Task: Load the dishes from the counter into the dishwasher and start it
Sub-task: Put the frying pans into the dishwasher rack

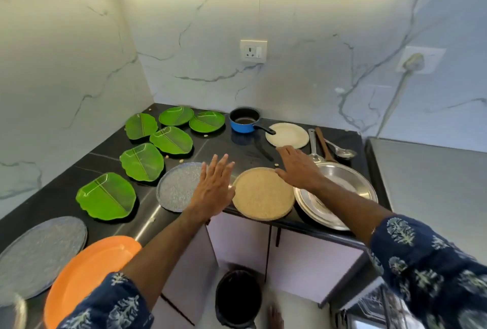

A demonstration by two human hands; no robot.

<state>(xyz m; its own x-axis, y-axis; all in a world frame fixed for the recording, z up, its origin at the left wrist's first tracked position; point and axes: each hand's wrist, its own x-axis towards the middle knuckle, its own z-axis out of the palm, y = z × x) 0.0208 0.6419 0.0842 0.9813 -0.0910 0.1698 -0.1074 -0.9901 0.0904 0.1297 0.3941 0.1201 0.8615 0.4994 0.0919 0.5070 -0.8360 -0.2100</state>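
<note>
**Both hands over the beige plate at the counter edge**

We find the beige plate (263, 192) at the near edge of the black counter (226, 144), its near rim overhanging the cabinet front slightly. It looks stiff, flat and light, perhaps melamine or pressed fibre; we judge it unlikely to flex and not very fragile. The speckled face seems matte, so less slippery than the steel beside it. The overhanging rim is the easy hold: thumb on top, fingers beneath.

Our right hand (299, 167) lies spread, fingers straight, over the plate's far right rim; whether it touches we cannot tell. Our left hand (213, 186) hovers with fingers straight and splayed, holding nothing, between the beige plate and the grey plate (178, 186) just to its left.

To the right, touching or nearly touching, sits a steel plate (340, 196), probably heavier, slick and noisy if knocked. Beyond it lie spoons (340, 150) and a wooden utensil (324, 145). Farther back: a blue saucepan (243, 120) and a white plate (288, 134).

Far left, six green leaf-shaped plates (142, 161) are spread out. Near left, an orange plate (87, 276) overlaps another grey plate (39, 252). A dark bin (238, 297) stands on the floor below. The dishwasher is not clearly in view.
</note>
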